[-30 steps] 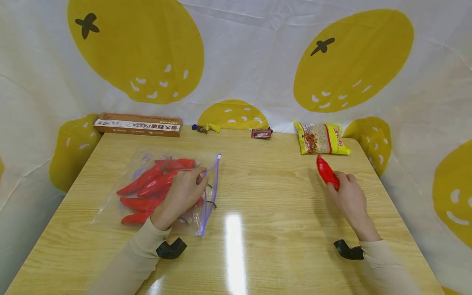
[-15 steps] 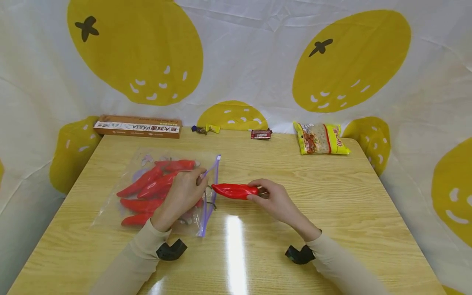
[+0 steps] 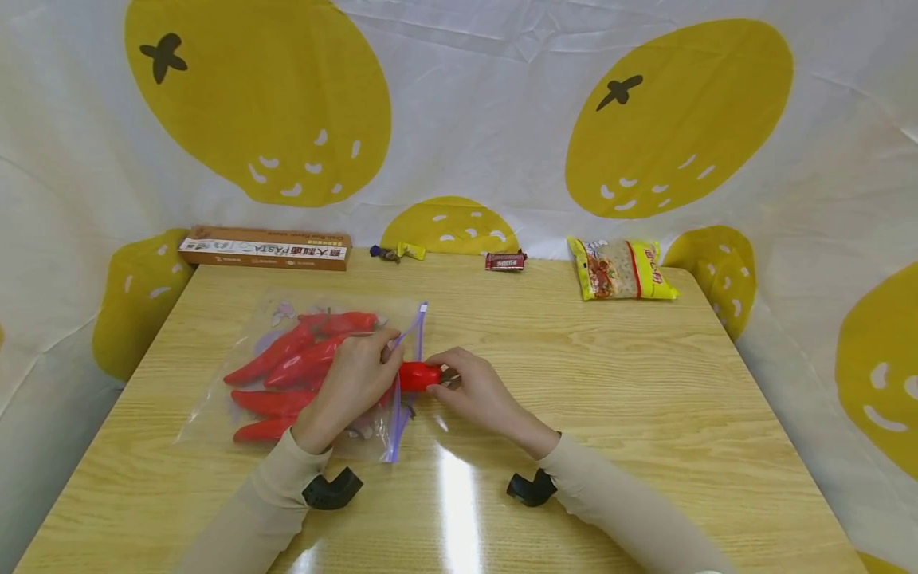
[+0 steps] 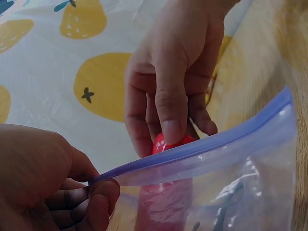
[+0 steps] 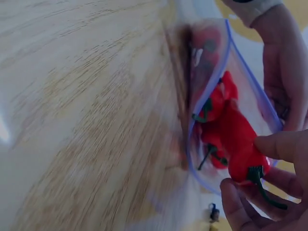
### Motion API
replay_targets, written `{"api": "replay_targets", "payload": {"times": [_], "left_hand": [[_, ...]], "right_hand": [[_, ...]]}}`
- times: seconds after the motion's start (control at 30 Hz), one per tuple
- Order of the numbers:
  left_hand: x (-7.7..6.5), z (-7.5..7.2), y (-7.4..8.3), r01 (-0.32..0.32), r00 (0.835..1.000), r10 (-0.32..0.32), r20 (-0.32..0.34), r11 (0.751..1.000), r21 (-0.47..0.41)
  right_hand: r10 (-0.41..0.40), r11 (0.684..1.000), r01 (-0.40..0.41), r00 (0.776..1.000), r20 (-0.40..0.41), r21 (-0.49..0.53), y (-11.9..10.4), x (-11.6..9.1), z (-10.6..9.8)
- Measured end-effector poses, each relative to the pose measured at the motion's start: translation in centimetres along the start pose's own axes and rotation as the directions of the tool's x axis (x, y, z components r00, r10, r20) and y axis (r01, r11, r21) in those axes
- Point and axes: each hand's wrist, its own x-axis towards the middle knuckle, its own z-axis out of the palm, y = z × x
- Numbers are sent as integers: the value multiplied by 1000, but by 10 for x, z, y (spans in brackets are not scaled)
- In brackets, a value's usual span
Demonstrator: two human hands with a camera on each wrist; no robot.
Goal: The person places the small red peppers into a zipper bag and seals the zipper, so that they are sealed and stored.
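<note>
My left hand point(image 3: 355, 375) pinches the purple zip edge point(image 4: 192, 150) of a clear bag point(image 3: 215, 418), which gapes. My right hand point(image 3: 479, 391) grips a red pepper point(image 3: 418, 376) near its stem point(image 5: 255, 174); this pepper lies partly inside the bag, stem end outside. Other red peppers point(image 3: 301, 367) lie within the bag, on the wooden table point(image 3: 610, 414).
</note>
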Motion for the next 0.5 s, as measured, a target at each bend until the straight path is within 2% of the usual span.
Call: {"api": "replay_targets", "payload": {"times": [0.17,0.3,0.5], "left_hand": [[0,0,0,-28,999,28,-18,1000,11],[0,1,-1,-39,999,39,-27,999,17],[0,1,-1,-56,997,57,-43,998,26]], "right_hand": [[3,1000,-3,1000,9,23,-7,10,13],[-49,998,49,999,0,36,-10,18,23],[-94,996,94,995,-45,2,-9,24,33]]}}
